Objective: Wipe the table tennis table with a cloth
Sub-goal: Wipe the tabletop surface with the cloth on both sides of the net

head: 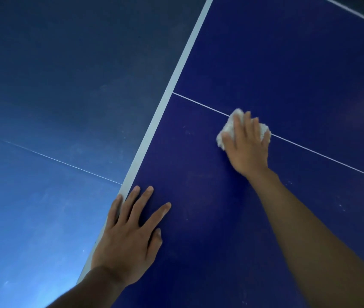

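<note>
Blue floor [43, 107] beside the table, thin pale seam [49, 157], brighter lower left

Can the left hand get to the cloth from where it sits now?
Probably yes. The left hand lies flat at the table edge; only bare surface lies between it and the cloth under the right hand.

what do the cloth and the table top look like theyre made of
Cloth: white, fluffy, nubby pile, probably terry or microfibre; bunched under the right hand.
Table top: rigid flat board with a matt dark blue painted finish, white painted lines and pale dusty specks; the core material cannot be told.
</note>
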